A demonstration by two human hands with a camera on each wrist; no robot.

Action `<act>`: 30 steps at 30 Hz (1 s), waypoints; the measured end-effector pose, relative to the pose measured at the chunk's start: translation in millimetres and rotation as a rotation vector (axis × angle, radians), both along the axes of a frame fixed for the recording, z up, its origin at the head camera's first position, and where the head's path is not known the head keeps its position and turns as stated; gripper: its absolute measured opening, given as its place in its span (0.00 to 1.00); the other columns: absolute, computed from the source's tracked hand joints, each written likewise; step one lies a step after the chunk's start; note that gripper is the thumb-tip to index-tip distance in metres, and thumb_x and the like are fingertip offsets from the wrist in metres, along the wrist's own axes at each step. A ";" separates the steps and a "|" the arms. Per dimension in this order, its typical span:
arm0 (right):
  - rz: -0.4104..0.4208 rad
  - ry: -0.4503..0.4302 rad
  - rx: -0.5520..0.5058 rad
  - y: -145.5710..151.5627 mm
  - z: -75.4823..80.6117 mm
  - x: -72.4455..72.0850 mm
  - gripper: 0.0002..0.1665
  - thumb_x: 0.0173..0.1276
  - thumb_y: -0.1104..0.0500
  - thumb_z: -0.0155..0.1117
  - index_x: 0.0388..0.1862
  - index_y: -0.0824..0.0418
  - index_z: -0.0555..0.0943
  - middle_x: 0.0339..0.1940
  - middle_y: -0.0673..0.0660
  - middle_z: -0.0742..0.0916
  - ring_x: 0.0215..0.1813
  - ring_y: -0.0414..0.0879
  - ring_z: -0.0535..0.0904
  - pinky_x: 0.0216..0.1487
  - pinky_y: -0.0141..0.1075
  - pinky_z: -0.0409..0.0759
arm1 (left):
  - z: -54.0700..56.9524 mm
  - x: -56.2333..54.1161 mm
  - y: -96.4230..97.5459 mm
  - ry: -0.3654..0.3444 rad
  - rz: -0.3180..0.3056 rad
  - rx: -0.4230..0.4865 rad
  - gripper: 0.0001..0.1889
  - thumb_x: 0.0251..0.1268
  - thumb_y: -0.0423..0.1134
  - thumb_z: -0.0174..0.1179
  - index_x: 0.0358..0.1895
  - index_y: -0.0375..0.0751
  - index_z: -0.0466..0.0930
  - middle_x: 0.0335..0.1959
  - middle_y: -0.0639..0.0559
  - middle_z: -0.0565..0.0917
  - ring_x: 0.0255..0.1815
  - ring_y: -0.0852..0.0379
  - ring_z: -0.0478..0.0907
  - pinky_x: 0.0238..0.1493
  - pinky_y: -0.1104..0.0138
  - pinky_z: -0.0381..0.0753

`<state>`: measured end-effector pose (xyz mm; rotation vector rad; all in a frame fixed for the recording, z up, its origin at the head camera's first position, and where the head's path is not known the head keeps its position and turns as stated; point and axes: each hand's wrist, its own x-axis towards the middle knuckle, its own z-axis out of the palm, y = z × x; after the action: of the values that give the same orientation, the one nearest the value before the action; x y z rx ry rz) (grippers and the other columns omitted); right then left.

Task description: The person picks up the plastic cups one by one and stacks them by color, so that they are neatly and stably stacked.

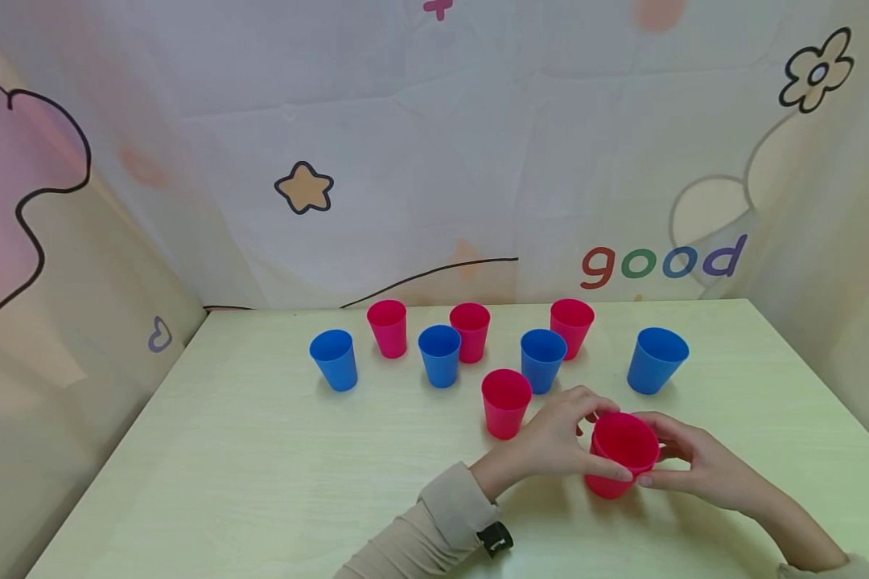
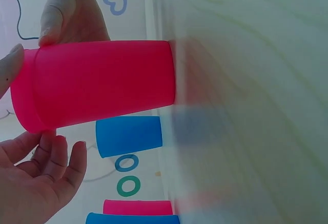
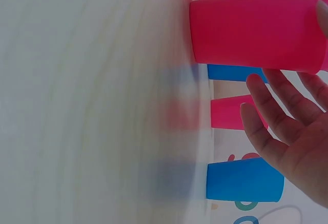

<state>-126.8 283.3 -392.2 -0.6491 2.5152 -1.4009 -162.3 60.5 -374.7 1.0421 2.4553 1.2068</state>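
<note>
A red cup [image 1: 625, 441] sits nested in another red cup [image 1: 606, 487] standing upright on the table. My left hand [image 1: 559, 438] pinches the upper cup near its rim from the left, thumb in front and fingers behind. From the right, my right hand [image 1: 706, 465] holds the same rim area between thumb and fingers. The left wrist view shows the nested red cups [image 2: 102, 83] on their side because of the camera's tilt, with a narrow band of the upper one above the lower. Just left of my left hand stands a single red cup [image 1: 506, 406].
Behind the hands, a blue cup [image 1: 657, 360] stands at the right and another blue cup [image 1: 543, 360] near the middle. Further left are blue cups [image 1: 440, 355] [image 1: 334, 359]. Red cups [image 1: 571, 328] [image 1: 471, 331] [image 1: 388, 328] form the back row before a printed curtain [image 1: 405, 161].
</note>
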 end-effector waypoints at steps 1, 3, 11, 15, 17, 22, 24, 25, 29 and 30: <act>-0.001 -0.001 0.000 0.0 0.0 0.0 0.38 0.53 0.60 0.69 0.61 0.68 0.64 0.49 0.39 0.76 0.46 0.38 0.76 0.39 0.39 0.79 | -0.5 -0.1 0.0 -0.003 0.000 0.000 0.32 0.42 0.49 0.71 0.56 0.52 0.71 0.43 0.66 0.72 0.40 0.73 0.67 0.33 0.79 0.72; -0.001 0.000 0.002 -0.3 0.0 -0.1 0.38 0.53 0.60 0.69 0.61 0.68 0.64 0.50 0.41 0.76 0.46 0.38 0.76 0.39 0.39 0.79 | -1.1 -0.3 -0.1 0.000 0.000 0.000 0.33 0.42 0.49 0.71 0.56 0.52 0.71 0.44 0.66 0.72 0.41 0.73 0.67 0.33 0.79 0.72; -0.011 0.007 0.018 -1.1 0.4 0.0 0.38 0.53 0.60 0.70 0.61 0.68 0.65 0.51 0.53 0.77 0.46 0.39 0.76 0.39 0.39 0.79 | 2.0 0.6 -6.8 0.014 -0.015 0.051 0.33 0.44 0.47 0.70 0.58 0.48 0.69 0.47 0.61 0.73 0.45 0.70 0.69 0.36 0.79 0.72; -0.014 0.012 0.021 -1.1 0.2 -0.3 0.38 0.53 0.60 0.69 0.60 0.68 0.65 0.51 0.51 0.77 0.46 0.39 0.76 0.39 0.39 0.79 | 4.6 1.4 -14.6 0.035 -0.027 0.093 0.33 0.45 0.46 0.70 0.58 0.47 0.69 0.48 0.61 0.73 0.45 0.71 0.68 0.37 0.78 0.73; -0.013 0.016 0.020 -1.2 0.1 -0.5 0.37 0.53 0.60 0.69 0.60 0.68 0.65 0.50 0.51 0.77 0.46 0.39 0.76 0.39 0.39 0.79 | 5.9 1.7 -19.1 0.047 -0.031 0.111 0.33 0.45 0.45 0.70 0.58 0.47 0.69 0.48 0.60 0.73 0.45 0.71 0.68 0.37 0.79 0.73; -0.014 0.021 0.025 -1.2 -0.2 -0.7 0.37 0.53 0.60 0.69 0.60 0.67 0.65 0.51 0.55 0.77 0.46 0.39 0.76 0.39 0.39 0.79 | 8.9 3.1 -28.9 0.065 -0.043 0.150 0.33 0.45 0.44 0.70 0.58 0.45 0.69 0.48 0.59 0.73 0.45 0.72 0.68 0.38 0.79 0.73; -0.014 0.019 0.028 -1.2 -0.4 -0.6 0.37 0.54 0.60 0.69 0.60 0.68 0.65 0.51 0.58 0.77 0.46 0.39 0.76 0.39 0.38 0.79 | 9.9 4.1 -32.8 0.068 -0.047 0.165 0.33 0.45 0.44 0.70 0.58 0.45 0.69 0.48 0.59 0.73 0.46 0.71 0.68 0.38 0.79 0.73; -0.014 0.018 0.027 -1.4 -0.5 -0.6 0.37 0.54 0.60 0.69 0.60 0.68 0.65 0.51 0.60 0.77 0.46 0.40 0.76 0.39 0.38 0.79 | 10.4 4.4 -34.8 0.072 -0.049 0.172 0.33 0.45 0.43 0.70 0.58 0.45 0.69 0.48 0.58 0.73 0.46 0.71 0.68 0.38 0.79 0.73; -0.012 0.014 0.025 -2.1 -0.8 -0.4 0.37 0.54 0.60 0.68 0.60 0.69 0.65 0.52 0.65 0.76 0.47 0.41 0.76 0.39 0.38 0.79 | 11.2 6.2 -43.2 0.078 -0.042 0.185 0.32 0.46 0.42 0.70 0.58 0.44 0.69 0.48 0.57 0.74 0.46 0.70 0.69 0.39 0.78 0.74; -0.012 0.011 0.025 -2.2 -0.8 -0.3 0.37 0.54 0.60 0.69 0.60 0.69 0.65 0.52 0.65 0.76 0.47 0.41 0.76 0.39 0.38 0.79 | 11.2 6.5 -45.3 0.082 -0.037 0.186 0.32 0.46 0.42 0.70 0.58 0.44 0.69 0.48 0.56 0.74 0.46 0.70 0.69 0.39 0.78 0.74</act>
<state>-127.1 281.1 -393.0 -0.6397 2.5454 -1.3715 -155.8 15.3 -363.6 1.2030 2.4085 1.4292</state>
